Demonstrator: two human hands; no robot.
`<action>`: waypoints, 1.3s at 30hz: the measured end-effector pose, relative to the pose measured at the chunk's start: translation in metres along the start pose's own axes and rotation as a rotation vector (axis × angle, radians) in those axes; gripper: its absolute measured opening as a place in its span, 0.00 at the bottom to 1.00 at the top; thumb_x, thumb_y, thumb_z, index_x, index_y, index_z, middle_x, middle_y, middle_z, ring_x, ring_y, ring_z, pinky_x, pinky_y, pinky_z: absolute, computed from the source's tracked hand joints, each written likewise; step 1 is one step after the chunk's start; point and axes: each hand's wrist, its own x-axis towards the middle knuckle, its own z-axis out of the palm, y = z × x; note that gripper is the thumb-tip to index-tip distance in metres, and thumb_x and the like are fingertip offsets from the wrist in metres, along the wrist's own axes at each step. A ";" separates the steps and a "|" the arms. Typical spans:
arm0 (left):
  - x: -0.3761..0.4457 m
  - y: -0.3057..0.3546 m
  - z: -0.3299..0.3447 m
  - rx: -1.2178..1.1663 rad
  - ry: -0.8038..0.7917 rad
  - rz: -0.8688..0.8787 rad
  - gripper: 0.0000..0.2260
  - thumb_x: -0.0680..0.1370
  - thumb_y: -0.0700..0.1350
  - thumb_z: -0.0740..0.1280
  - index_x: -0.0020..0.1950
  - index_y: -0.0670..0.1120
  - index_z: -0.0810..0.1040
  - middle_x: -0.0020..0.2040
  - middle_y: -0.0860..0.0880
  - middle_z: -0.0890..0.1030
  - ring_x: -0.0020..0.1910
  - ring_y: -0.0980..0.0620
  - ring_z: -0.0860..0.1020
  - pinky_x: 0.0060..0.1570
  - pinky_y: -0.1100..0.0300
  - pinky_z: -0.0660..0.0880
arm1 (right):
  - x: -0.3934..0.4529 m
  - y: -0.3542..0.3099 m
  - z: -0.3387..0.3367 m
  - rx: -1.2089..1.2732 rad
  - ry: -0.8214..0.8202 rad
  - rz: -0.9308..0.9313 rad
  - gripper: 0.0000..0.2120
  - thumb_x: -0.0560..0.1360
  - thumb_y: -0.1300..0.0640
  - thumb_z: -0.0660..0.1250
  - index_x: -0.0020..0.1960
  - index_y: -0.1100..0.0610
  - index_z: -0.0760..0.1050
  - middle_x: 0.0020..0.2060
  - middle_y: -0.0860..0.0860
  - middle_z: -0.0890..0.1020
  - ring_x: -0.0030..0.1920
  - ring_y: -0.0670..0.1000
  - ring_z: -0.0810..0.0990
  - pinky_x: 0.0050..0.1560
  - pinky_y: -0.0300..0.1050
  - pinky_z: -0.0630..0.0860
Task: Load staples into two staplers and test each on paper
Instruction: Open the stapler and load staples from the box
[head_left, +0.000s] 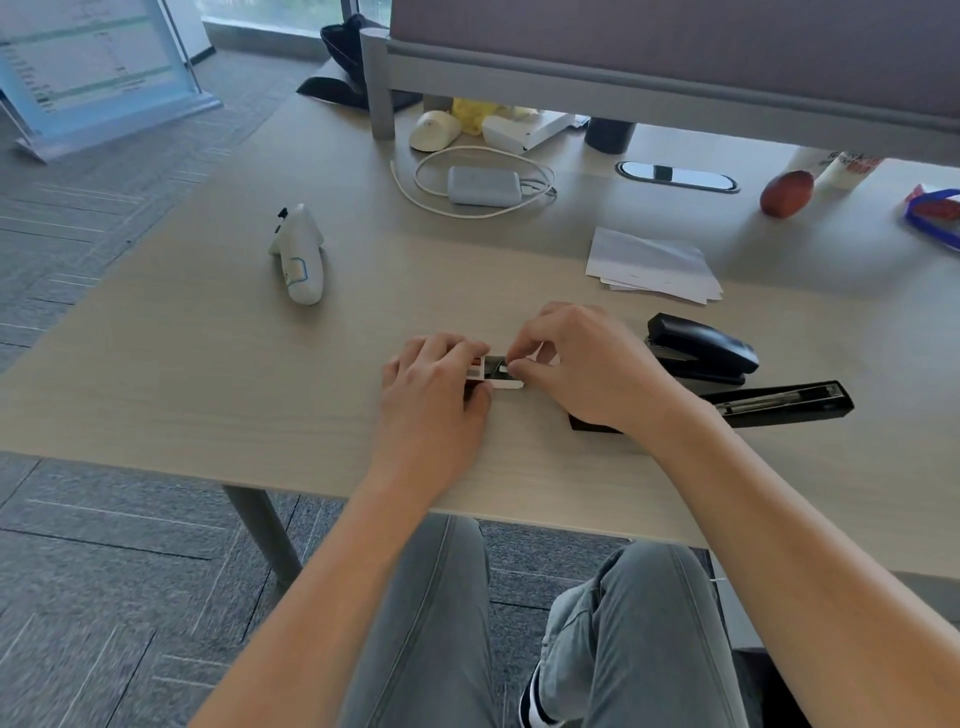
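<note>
A small white staple box (497, 373) with a red label lies on the desk between my hands. My left hand (434, 379) grips its left end. The thumb and fingertips of my right hand (576, 358) pinch at the box's open right part; the staples themselves are hard to make out. A closed black stapler (698, 347) stands just right of my right hand. In front of it a second black stapler (779, 402) lies swung open, its metal channel facing up, partly hidden by my right wrist. A stack of white paper (652, 265) lies behind the staplers.
A white handheld controller (300, 254) lies at the left of the desk (208, 364). A grey power bank with a white cable (483, 184), a white mouse (434, 130), a brown fruit (785, 193) and a grey partition stand at the back. My knees are under the front edge.
</note>
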 end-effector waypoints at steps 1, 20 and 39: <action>0.000 0.000 0.000 -0.001 0.001 0.002 0.15 0.77 0.46 0.68 0.64 0.51 0.79 0.62 0.52 0.79 0.64 0.49 0.71 0.63 0.52 0.63 | 0.001 -0.002 -0.002 -0.037 -0.017 0.001 0.04 0.77 0.49 0.71 0.47 0.45 0.85 0.45 0.43 0.80 0.47 0.48 0.81 0.49 0.52 0.80; -0.002 -0.001 0.001 -0.003 0.021 0.013 0.13 0.78 0.47 0.67 0.62 0.51 0.80 0.60 0.54 0.79 0.64 0.50 0.71 0.62 0.56 0.61 | 0.000 -0.011 0.001 -0.052 0.102 0.069 0.06 0.74 0.48 0.72 0.46 0.45 0.87 0.42 0.46 0.85 0.45 0.52 0.82 0.44 0.51 0.80; 0.001 0.002 0.000 -0.068 -0.014 0.023 0.17 0.77 0.40 0.66 0.66 0.47 0.78 0.61 0.50 0.80 0.63 0.47 0.74 0.57 0.51 0.72 | -0.026 -0.007 -0.002 0.229 0.361 0.116 0.06 0.75 0.54 0.75 0.52 0.51 0.86 0.41 0.41 0.86 0.44 0.39 0.83 0.53 0.40 0.79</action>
